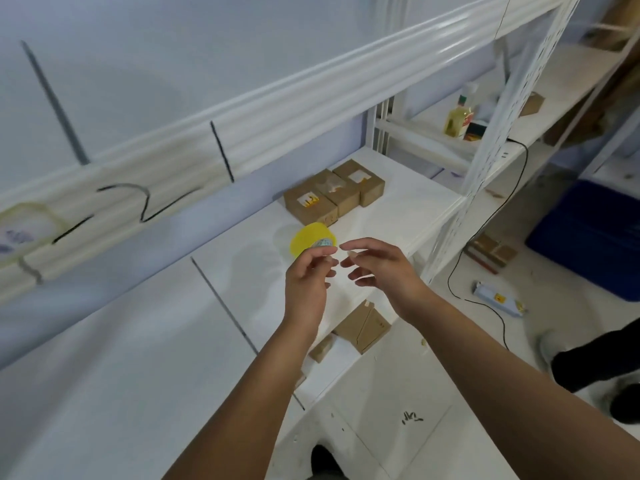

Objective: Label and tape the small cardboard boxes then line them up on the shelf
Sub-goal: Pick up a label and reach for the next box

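Cardboard boxes on glossy white shelf, round yellow tape roll, left hand grip unclear, right hand grip apart.

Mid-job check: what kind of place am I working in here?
Probably a storeroom or small packing area: white metal shelving with perforated uprights, small cardboard boxes lined up on it beside a yellow tape roll, and a blue plastic tub on the floor.

Passable over bare shelf right of the box row, out to the perforated upright. Blocked at back by those three boxes, packed side by side. Also blocked by tape roll just in front of nearest box. Capped overhead by upper beam. Crowded at front edge by open box and cardboard scrap.
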